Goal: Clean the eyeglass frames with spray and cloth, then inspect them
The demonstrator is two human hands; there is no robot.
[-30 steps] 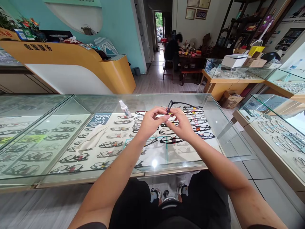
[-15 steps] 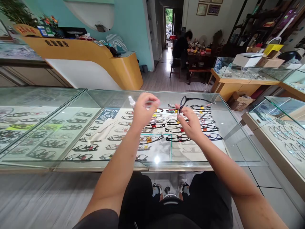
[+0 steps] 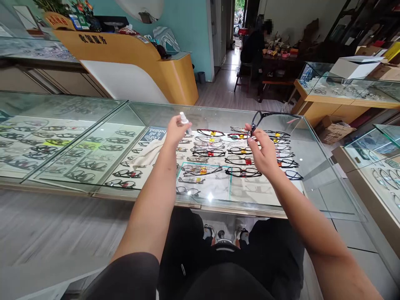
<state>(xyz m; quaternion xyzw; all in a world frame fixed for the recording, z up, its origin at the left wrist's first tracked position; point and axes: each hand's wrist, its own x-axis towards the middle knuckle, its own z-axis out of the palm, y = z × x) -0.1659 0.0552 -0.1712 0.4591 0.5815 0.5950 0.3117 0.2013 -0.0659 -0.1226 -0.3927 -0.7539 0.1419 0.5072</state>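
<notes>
My left hand (image 3: 175, 131) is closed around a small white spray bottle (image 3: 183, 118) above the glass counter. The bottle's nozzle rises over my fingers, and most of its body is hidden. Pinched between the thumb and fingers of my right hand (image 3: 263, 149) is a pair of black-framed glasses (image 3: 256, 120). One of its temples stretches out to the right. Rows of eyeglass frames (image 3: 243, 172), several with red or yellow tags, lie beneath the glass under both hands. A pale cloth (image 3: 149, 154) is spread left of my left hand.
The glass display counter (image 3: 215, 205) runs across in front of me. A blue printed card (image 3: 155, 134) lies near the cloth. Beyond stands a wooden reception desk (image 3: 176, 79). More showcases hold boxes (image 3: 354, 66) at the right. A person in dark clothes (image 3: 251, 48) sits at the back table.
My left hand has moved left and closed on the spray bottle, which stood beside it before. My right hand still holds the glasses. The whole view has shifted.
</notes>
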